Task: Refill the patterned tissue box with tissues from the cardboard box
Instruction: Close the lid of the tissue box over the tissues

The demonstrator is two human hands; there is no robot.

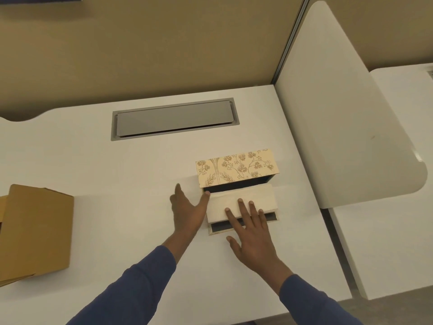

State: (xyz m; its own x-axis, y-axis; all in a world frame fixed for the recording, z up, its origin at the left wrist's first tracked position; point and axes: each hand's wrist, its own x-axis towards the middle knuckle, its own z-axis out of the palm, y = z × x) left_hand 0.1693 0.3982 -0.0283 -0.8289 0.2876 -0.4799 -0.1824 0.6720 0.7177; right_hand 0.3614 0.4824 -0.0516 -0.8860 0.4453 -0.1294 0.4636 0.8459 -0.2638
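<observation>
The patterned tissue box (236,168) stands on the white desk right of centre, its floral cover tilted up and its dark inside showing. A cream stack of tissues (241,200) lies in the box's lower tray (218,228). My right hand (250,228) rests flat on the stack, fingers spread. My left hand (187,207) is open at the box's left end, one fingertip touching the stack's left corner. The brown cardboard box (35,231) sits at the desk's left edge, flaps closed over it.
A grey cable hatch (174,119) is set into the desk (117,172) behind the boxes. A white divider panel (339,125) rises on the right, with a tan partition wall behind.
</observation>
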